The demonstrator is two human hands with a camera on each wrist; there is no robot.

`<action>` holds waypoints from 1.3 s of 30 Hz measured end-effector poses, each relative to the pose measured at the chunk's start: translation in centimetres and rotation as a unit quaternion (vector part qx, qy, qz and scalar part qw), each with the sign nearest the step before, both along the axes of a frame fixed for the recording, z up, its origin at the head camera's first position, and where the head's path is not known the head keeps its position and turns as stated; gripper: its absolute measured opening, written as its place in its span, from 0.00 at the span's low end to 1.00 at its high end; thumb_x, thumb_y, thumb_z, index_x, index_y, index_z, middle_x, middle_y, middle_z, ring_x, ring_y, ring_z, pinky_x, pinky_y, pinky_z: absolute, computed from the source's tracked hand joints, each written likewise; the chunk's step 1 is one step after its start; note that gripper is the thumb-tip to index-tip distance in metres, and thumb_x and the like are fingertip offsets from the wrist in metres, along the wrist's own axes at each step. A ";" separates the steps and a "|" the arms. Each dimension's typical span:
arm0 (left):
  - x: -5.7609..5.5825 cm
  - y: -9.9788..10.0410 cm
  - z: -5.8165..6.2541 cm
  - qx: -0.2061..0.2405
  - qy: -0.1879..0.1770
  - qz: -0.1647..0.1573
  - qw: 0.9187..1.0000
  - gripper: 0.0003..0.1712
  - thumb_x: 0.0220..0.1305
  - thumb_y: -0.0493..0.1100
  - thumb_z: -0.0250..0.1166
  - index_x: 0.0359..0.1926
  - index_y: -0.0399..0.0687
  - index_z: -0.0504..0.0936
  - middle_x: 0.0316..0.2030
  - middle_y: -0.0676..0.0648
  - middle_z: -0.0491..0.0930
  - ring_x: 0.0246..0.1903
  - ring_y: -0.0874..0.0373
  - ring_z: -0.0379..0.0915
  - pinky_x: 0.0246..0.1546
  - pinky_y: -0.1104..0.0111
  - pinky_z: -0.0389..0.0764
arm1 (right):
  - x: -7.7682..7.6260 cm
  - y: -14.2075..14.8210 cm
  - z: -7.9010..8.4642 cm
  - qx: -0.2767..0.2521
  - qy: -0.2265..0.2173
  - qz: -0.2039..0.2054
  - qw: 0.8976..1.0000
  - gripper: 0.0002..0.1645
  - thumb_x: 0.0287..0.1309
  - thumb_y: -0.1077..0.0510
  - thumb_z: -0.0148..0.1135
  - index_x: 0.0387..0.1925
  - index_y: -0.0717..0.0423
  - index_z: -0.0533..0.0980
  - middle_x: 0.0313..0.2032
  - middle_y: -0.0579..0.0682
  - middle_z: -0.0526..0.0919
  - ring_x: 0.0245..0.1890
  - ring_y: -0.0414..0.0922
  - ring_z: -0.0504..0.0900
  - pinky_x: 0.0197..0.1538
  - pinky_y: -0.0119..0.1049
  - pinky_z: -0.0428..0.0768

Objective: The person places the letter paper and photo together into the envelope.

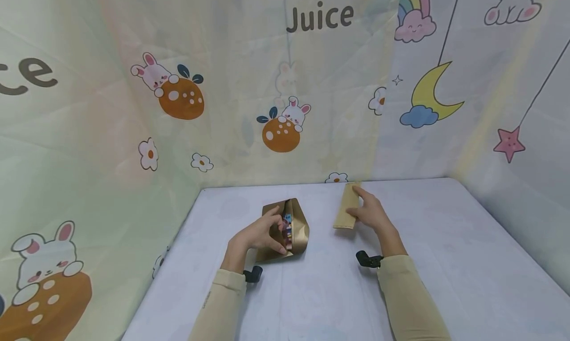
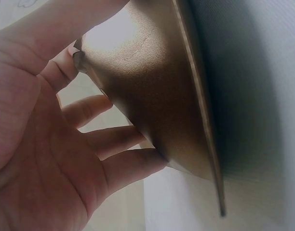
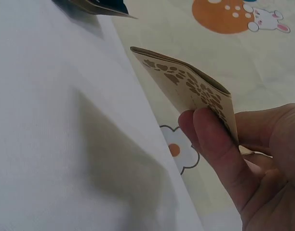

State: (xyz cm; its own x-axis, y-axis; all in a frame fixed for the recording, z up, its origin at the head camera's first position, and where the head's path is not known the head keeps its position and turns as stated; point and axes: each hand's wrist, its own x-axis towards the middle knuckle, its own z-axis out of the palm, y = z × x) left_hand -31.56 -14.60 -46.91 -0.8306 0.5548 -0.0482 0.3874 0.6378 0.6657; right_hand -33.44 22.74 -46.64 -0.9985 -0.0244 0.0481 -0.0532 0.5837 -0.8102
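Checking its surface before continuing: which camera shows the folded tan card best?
The right wrist view: it shows the folded tan card closest, with its brown pattern and layered edge, though the right hand covers part. The head view shows it smaller, no pattern visible. I cannot make it out in the left wrist view.

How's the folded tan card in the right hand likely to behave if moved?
The card is probably light, as its layers look thin. It should be stiff: gripped at one side by the right hand, it juts out without drooping. It may spring open, since a gap shows between layers.
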 end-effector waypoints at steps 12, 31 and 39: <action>0.0 0.0 0.1 -0.003 -0.002 0.003 1.000 0.32 0.40 0.52 0.88 0.38 0.57 0.74 0.83 0.41 0.44 0.80 0.35 0.47 0.72 0.42 0.66 | -0.1 -3.1 0.0 -0.021 0.036 0.027 0.999 0.48 0.60 0.63 0.73 0.77 0.59 0.61 0.68 0.71 0.71 0.26 0.44 0.84 0.34 0.36 0.83; 0.0 0.0 0.1 0.001 0.004 -0.001 1.000 0.31 0.40 0.51 0.88 0.37 0.56 0.74 0.83 0.38 0.45 0.80 0.33 0.46 0.73 0.41 0.63 | 0.1 -6.4 -0.1 -0.078 0.075 0.085 0.990 0.48 0.57 0.72 0.71 0.76 0.64 0.61 0.75 0.63 0.62 0.50 0.64 0.84 0.34 0.35 0.87; -0.1 0.1 0.1 -0.001 0.004 0.001 1.000 0.31 0.40 0.52 0.88 0.37 0.57 0.74 0.83 0.39 0.45 0.80 0.33 0.46 0.74 0.41 0.62 | 0.5 -7.9 0.0 -0.093 0.053 0.105 0.989 0.52 0.56 0.73 0.71 0.78 0.61 0.57 0.76 0.63 0.63 0.50 0.60 0.86 0.36 0.37 0.88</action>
State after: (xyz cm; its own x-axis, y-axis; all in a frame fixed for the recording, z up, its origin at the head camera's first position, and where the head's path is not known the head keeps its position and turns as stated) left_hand -31.68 -14.51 -46.85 -0.8324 0.5525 -0.0436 0.3907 0.6407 0.6610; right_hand -32.94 14.81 -46.67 -0.9617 -0.2109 0.1749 -0.2470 0.3915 -0.8864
